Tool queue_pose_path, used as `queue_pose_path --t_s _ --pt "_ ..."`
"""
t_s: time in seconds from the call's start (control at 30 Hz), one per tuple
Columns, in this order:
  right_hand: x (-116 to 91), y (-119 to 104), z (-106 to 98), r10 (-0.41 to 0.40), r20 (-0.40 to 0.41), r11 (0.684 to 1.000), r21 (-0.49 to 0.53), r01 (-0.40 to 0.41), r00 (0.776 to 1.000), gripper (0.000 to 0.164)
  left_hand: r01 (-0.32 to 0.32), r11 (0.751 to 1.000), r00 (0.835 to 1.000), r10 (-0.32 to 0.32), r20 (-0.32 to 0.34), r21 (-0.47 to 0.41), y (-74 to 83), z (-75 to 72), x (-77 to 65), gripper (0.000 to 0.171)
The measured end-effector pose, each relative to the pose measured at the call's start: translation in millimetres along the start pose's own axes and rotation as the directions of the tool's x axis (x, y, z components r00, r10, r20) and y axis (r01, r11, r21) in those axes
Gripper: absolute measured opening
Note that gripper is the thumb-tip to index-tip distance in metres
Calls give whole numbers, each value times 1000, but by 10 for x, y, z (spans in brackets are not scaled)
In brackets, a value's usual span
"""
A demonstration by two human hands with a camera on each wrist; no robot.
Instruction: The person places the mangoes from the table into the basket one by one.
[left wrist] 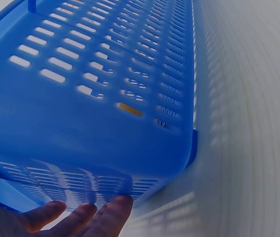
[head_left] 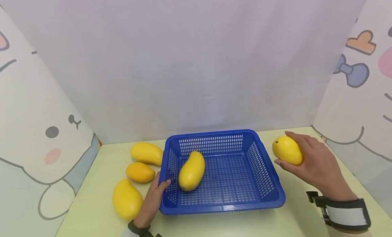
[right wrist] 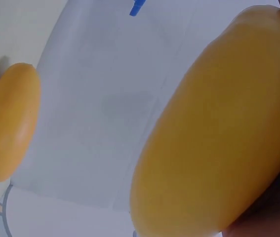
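Observation:
A blue plastic basket (head_left: pixel 222 208) with slotted walls stands on the table, one yellow mango (head_left: pixel 192 171) lying inside against its left part. My left hand (head_left: pixel 152 199) grips the basket's left rim, thumb over the edge; in the left wrist view its fingers (left wrist: pixel 115 210) lie along the outer wall. To the right of the basket, my right hand (head_left: pixel 316 162) holds another yellow mango (head_left: pixel 288 150) above the table. That held mango (right wrist: pixel 219 133) fills much of the right wrist view, and part of it is hidden by the hand.
Left of the basket lie three more mangoes: a long one (head_left: pixel 147 153), a small orange one (head_left: pixel 140 172) and a large one (head_left: pixel 127 199). Another mango (right wrist: pixel 12 123) rests on the table in the right wrist view. White panels with cartoon drawings enclose the sides.

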State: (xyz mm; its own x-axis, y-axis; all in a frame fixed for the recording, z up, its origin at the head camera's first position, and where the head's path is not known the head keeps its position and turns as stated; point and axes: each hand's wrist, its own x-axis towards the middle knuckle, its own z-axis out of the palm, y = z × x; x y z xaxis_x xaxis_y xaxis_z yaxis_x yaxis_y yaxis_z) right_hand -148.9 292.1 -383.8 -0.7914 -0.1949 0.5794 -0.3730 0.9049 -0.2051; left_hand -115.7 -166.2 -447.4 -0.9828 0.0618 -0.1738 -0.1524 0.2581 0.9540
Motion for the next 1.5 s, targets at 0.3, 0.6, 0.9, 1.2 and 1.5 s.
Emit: queue_pose_path --t_s 0.3,0.6,0.9,1.2,1.5 --pt "23 -101 -3 -32 -10 999 34 33 999 92 -5 1000 1000 5 -6 8 -15 2 -2 50" --pt "41 -225 -1 -55 -3 997 49 55 998 94 -3 1000 1000 3 -8 10 2 3 4 49" --pt "51 -326 19 -102 -2 992 68 102 995 95 -14 1000 1000 14 -4 -6 10 -3 2 48" --pt "51 -438 51 -133 7 987 96 132 991 95 -3 1000 1000 3 -2 -6 2 -7 -2 48" --pt "67 -521 87 -199 -3 973 117 198 980 94 -3 1000 1000 3 2 -7 -1 2 -6 49"
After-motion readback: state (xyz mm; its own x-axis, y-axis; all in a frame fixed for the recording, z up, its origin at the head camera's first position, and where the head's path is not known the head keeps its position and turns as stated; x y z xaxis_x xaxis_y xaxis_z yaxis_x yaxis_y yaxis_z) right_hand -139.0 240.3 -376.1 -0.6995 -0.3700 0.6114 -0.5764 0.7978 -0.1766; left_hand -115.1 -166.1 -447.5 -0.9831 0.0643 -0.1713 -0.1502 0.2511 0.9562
